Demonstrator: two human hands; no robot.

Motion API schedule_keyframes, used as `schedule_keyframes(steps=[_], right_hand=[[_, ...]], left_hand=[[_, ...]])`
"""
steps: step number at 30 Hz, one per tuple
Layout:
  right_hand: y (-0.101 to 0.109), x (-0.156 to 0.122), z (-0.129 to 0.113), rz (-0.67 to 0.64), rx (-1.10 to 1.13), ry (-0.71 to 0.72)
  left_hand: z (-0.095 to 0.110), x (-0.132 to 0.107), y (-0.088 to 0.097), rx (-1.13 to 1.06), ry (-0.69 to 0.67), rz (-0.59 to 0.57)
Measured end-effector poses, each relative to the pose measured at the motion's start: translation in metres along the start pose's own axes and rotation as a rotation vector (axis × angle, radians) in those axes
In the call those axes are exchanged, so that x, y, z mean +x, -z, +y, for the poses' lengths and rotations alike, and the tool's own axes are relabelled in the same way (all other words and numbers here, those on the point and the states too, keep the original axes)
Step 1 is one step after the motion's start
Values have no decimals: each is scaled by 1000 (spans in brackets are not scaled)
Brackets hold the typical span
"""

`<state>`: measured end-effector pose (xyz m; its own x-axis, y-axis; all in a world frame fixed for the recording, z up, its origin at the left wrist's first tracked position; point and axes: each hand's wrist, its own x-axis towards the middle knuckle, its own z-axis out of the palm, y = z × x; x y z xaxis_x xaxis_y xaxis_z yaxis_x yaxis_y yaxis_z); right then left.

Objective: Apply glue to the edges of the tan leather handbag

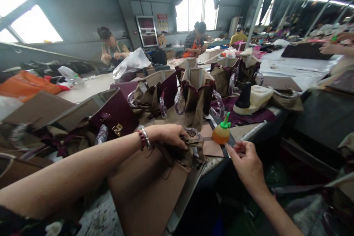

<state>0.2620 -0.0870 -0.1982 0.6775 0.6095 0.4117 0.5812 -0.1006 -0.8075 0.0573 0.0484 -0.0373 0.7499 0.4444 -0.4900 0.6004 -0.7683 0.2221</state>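
Note:
My left hand [173,136], with bracelets at the wrist, reaches across the bench. Its fingers are closed on the bunched olive-brown cloth of a handbag [190,153]. The bag's smooth tan panel [149,191] lies below that hand, towards me. Over the bench edge on the right is my right hand [249,164], its thumb and fingers drawn together. A thin pale sliver shows at the thumb tip; whether it is held I cannot tell. Just beyond that thumb stands a squeeze bottle [220,134] of amber liquid with a green spout.
Several part-made handbags [195,92] stand behind my hands, some with plastic-wrapped handles. A maroon bag [114,118] with a gold clasp is on the left. A cream block with a black knob [253,97] sits on maroon material at right. Other people work farther back.

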Motion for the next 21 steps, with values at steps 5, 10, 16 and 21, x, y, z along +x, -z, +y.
schedule_keyframes(steps=[5, 10, 16, 21], right_hand=[[-21, 23, 18, 32, 13, 90], [-48, 38, 38, 23, -16, 137], [-69, 42, 51, 57, -55, 172], [-69, 44, 48, 75, -50, 196]], left_hand=[[-1, -1, -1, 2, -2, 10], [-2, -2, -3, -17, 10, 41], [-1, -1, -3, -23, 40, 52], [-3, 2, -3, -136, 36, -7]])
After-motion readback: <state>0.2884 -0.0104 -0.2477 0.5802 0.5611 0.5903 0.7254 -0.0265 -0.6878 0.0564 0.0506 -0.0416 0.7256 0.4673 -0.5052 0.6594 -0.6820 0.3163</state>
